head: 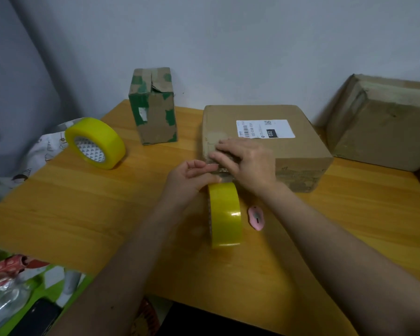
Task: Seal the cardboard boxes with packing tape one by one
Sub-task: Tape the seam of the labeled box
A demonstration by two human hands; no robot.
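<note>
Wooden table (83, 209); spare tape roll (95, 143); pink cutter (256, 218)

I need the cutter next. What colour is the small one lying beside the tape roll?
Pink, with a dark slider; the cutter shows best in the head view.

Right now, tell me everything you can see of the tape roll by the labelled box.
The tape roll is yellow and glossy, standing on edge on the wooden table, against the labelled box's near side. The left hand holds its top; the right hand presses the pulled end onto the box's edge. A pink cutter lies just right.
</note>
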